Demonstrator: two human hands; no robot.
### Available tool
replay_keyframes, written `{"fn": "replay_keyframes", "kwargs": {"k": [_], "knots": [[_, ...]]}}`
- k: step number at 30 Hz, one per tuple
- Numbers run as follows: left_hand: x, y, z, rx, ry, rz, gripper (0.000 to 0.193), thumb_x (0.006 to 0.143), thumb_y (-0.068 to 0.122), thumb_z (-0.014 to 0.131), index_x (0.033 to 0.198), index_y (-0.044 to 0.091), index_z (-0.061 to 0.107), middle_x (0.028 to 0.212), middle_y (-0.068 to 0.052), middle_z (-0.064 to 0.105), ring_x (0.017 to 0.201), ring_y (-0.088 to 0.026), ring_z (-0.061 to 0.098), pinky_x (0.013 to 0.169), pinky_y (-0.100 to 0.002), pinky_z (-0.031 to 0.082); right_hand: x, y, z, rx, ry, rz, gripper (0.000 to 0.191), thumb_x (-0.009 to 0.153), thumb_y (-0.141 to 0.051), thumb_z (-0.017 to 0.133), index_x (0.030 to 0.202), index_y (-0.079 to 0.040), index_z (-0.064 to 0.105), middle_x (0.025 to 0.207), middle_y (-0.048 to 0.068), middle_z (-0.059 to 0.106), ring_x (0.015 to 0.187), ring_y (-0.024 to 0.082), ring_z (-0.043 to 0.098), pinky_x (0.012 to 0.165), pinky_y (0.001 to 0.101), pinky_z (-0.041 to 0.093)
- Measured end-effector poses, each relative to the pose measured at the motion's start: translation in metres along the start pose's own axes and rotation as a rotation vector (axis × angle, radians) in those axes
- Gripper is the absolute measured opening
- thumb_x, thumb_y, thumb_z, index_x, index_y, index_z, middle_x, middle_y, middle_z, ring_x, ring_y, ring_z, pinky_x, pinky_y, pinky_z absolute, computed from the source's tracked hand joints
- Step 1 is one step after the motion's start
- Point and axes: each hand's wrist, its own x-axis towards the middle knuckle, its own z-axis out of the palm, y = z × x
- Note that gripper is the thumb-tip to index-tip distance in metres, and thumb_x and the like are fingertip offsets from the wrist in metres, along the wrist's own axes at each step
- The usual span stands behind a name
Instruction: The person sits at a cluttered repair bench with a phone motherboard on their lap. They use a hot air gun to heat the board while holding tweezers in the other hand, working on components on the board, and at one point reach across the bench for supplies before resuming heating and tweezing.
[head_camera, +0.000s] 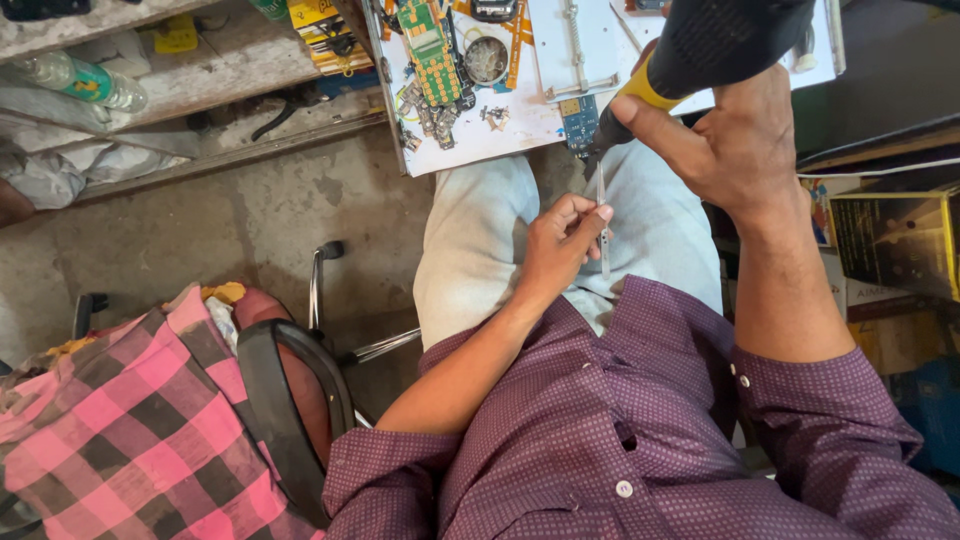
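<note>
Right hand (745, 140) is wrapped tight around a drill (715, 45), black body with a yellow collar, held up over the lap at the far right. Drill's long axis runs diagonally: body at far right, nose pointing down-left toward the near side. Forefinger lies along the yellow collar near the chuck.

Left hand (560, 240) is pinched shut on a thin metal strip (603, 225), thumb and fingertips clamped about its middle. Strip's long axis is close to vertical in view: top end points far, up at the drill's nose, and looks to be touching it, though contact is too small to confirm. Bottom end points near, hanging over the grey trousers (480, 240). Strip sits between the two hands, above the knees.

Just beyond the hands is a white desk (500, 130). On it: a green circuit board (433, 55) lying lengthwise far-to-near, a small blue board (580, 120) at the near edge just beside the drill's nose, a round metal part (486, 58), loose small bits around them.

Left of the lap: concrete floor (230, 230), a chair with a pink check cloth (130, 420) over it at near left. Plastic bottle (85, 82) lies on a ledge at far left. Yellow boxes (895, 235) at right.
</note>
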Motion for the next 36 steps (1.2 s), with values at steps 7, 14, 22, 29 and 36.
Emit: {"fn": "replay_keyframes", "kwargs": {"k": [7, 14, 22, 29, 36], "knots": [[-0.0013, -0.0027, 0.0005, -0.005, -0.003, -0.018, 0.023, 0.098, 0.025, 0.07, 0.102, 0.003, 0.068, 0.08, -0.003, 0.073, 0.059, -0.004, 0.059, 0.053, -0.02, 0.044, -0.0018, -0.0025, -0.0012, 0.093, -0.008, 0.049, 0.029, 0.103, -0.009, 0.082, 0.122, 0.004, 0.064, 0.111, 0.013, 0.07, 0.101, 0.027, 0.071, 0.09, 0.0357, 0.055], [-0.0011, -0.0046, 0.0001, -0.006, -0.005, -0.02, 0.024, 0.098, 0.027, 0.07, 0.102, 0.002, 0.068, 0.08, -0.002, 0.072, 0.059, -0.004, 0.059, 0.053, -0.02, 0.043, -0.0032, -0.0016, -0.001, 0.052, 0.012, -0.007, 0.027, 0.104, -0.007, 0.083, 0.12, 0.003, 0.064, 0.114, 0.014, 0.07, 0.107, 0.028, 0.069, 0.094, 0.0358, 0.053], [-0.0004, -0.0052, 0.0, 0.006, -0.004, -0.027, 0.025, 0.098, 0.028, 0.07, 0.102, 0.003, 0.068, 0.08, -0.002, 0.072, 0.06, -0.004, 0.059, 0.053, -0.02, 0.044, -0.005, -0.0006, -0.0018, 0.088, 0.02, 0.021, 0.026, 0.104, -0.006, 0.08, 0.122, 0.004, 0.064, 0.114, 0.013, 0.07, 0.107, 0.028, 0.068, 0.096, 0.0362, 0.052], [0.0001, -0.0042, 0.0, -0.005, -0.003, -0.026, 0.024, 0.098, 0.026, 0.07, 0.101, 0.002, 0.068, 0.08, -0.002, 0.072, 0.059, -0.004, 0.059, 0.052, -0.02, 0.043, -0.005, 0.0008, -0.0028, 0.065, 0.023, 0.022, 0.022, 0.103, -0.007, 0.078, 0.119, 0.003, 0.066, 0.113, 0.013, 0.07, 0.107, 0.028, 0.067, 0.097, 0.0369, 0.05], [0.0015, -0.004, -0.0002, -0.012, 0.003, -0.004, 0.021, 0.099, 0.021, 0.07, 0.101, 0.001, 0.068, 0.079, -0.004, 0.072, 0.058, -0.005, 0.059, 0.053, -0.021, 0.044, -0.0053, 0.0011, -0.0021, 0.097, 0.03, 0.037, 0.022, 0.104, -0.008, 0.077, 0.12, 0.003, 0.066, 0.113, 0.012, 0.07, 0.107, 0.027, 0.067, 0.097, 0.036, 0.05]]}}
